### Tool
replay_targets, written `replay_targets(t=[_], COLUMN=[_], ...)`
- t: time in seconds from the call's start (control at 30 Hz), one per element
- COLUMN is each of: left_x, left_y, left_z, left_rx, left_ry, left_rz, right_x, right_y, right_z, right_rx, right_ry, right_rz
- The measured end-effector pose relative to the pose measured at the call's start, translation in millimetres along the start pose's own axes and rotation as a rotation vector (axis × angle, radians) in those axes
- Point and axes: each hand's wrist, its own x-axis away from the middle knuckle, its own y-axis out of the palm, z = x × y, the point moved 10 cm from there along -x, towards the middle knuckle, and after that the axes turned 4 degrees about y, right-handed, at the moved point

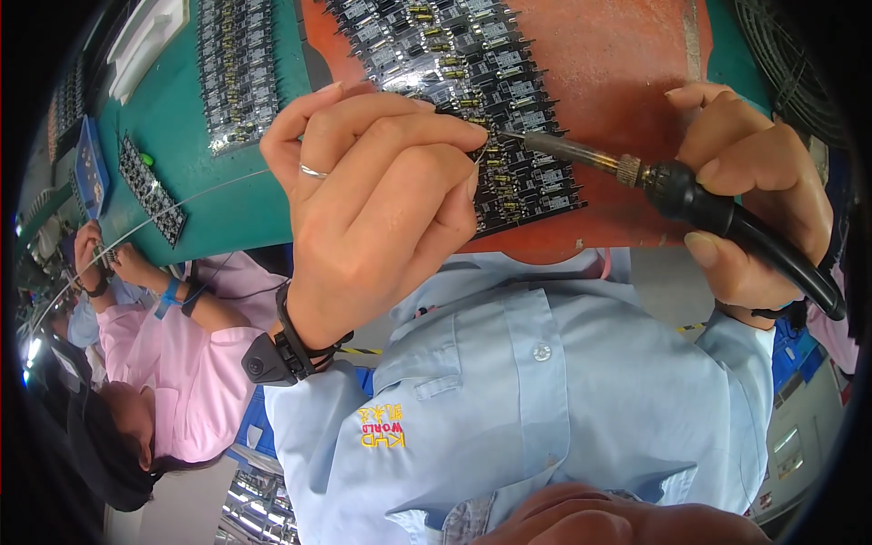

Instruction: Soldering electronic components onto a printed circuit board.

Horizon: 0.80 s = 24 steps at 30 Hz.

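- Soldering iron (727, 213), right of centre: right hand (758, 195) wraps its black handle, tip angled onto the circuit board panel (472, 100).
- Left hand (377, 204) pinches thin solder wire (173, 207) at the tip, feeding the joint.
- Orange mat (627, 82) underlies the panel, shielding the green bench (173, 118).

Left hand (372, 195) pinching thin solder wire (479, 154) at a black circuit-board panel (472, 91) on a reddish mat (627, 82). Right hand (758, 195) gripping a soldering iron (654, 182) — tip meeting the wire. Further panels (236, 68) on the green bench (173, 118); a person in pink (182, 363) alongside — also working.
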Motion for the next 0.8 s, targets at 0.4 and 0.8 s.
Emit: replay_targets(t=[0.4,0.8], left_x=[1,-3], left_y=[1,4], left_z=[-3,0], left_rx=[0.002,-0.049], left_ry=[-0.008,-0.052], left_rz=[0.021,0.025], right_x=[-3,-5], right_y=[4,7], right_z=[2,0], right_rx=[-0.005,0.011], right_ry=[0.051,0.037], right_rz=[-0.008,-0.029])
